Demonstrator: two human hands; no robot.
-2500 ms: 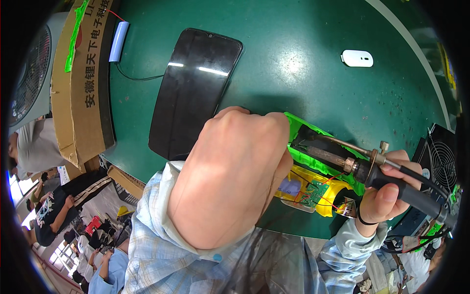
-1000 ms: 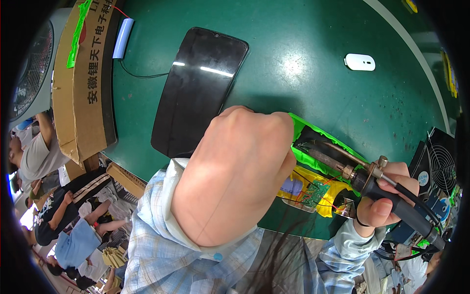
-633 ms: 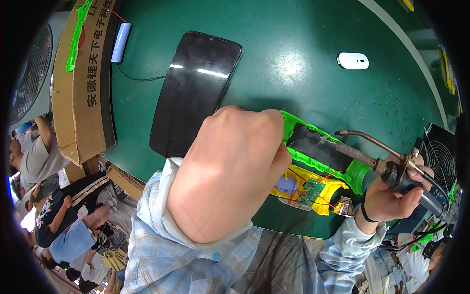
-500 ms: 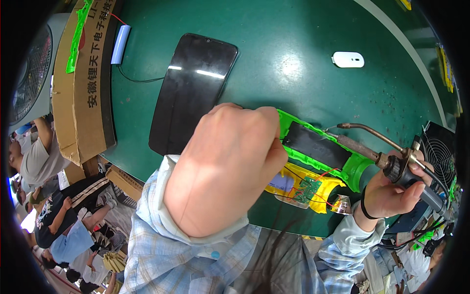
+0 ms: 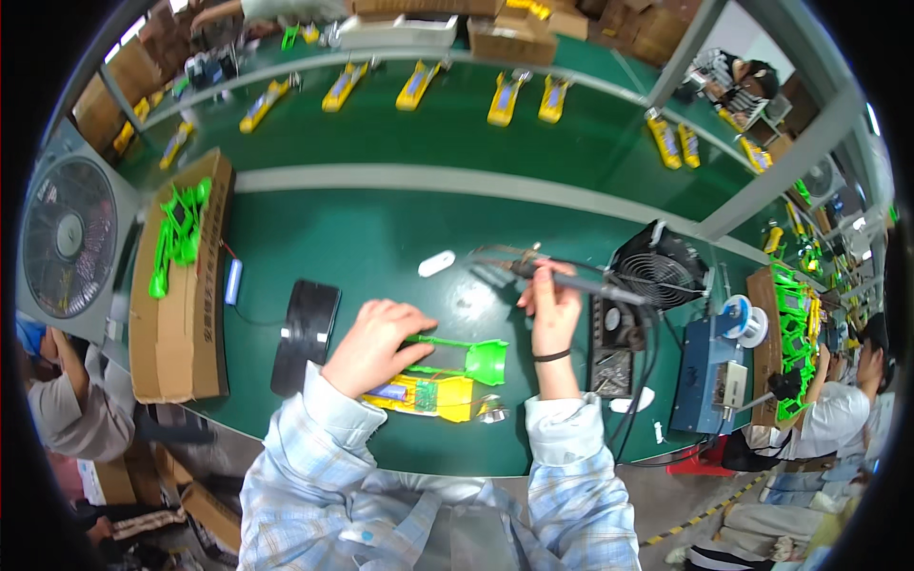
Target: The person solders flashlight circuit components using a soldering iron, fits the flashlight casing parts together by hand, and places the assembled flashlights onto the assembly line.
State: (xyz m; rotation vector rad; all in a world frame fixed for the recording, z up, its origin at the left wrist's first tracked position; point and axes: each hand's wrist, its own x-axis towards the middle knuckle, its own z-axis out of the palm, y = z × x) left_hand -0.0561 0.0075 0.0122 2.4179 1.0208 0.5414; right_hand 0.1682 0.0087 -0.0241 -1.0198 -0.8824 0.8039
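Observation:
My left hand rests over the left end of a green plastic casing half, thumb and fingers bent around it. A dark flat insert sits inside this casing. Just nearer to me lies a yellow casing half with a green circuit board, a purple-blue battery cell and a silvery lamp cup at its right end. My right hand grips a soldering iron with a curved metal feed tube. Its tip is up and left, apart from the casings.
A black phone lies left of my left hand, near a blue cell and a cardboard box holding green parts. Rightward stand a black fan, a blue soldering machine and cables. Yellow casings line the bench beyond the rail.
The view has tilted up and widened. My right hand has lifted the soldering iron away from the green casing. My left hand's fingers have loosened somewhat but stay at the casing.

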